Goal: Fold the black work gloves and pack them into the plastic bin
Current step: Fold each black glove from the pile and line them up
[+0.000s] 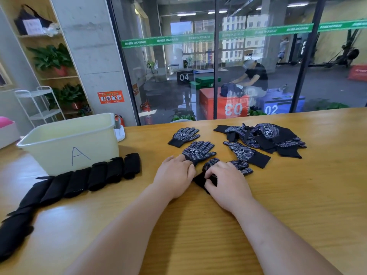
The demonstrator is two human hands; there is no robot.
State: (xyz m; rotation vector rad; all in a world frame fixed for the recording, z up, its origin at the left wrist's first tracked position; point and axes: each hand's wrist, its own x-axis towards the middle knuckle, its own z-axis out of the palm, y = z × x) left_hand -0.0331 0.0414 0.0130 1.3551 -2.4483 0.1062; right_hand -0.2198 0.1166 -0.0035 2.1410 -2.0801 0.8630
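Wooden table (pixel 297 195) first: toward its far left corner stands the pale plastic bin (pixel 65 141) marked A, its bottom out of sight. A row of folded black gloves (pixel 89 179) runs along the bin's near side toward the left edge, and a heap of unfolded gloves (pixel 266 135) lies far right, with three flat gloves (pixel 199 150) beside it. Both forearms reach from the near edge to the middle, where the right hand (pixel 228 181), palm down, curls its fingers round a half-rolled glove (pixel 211 162), and the left hand (pixel 174 175) rests alongside, its bent fingertips at that glove's black cuff; I cannot tell whether they grip.
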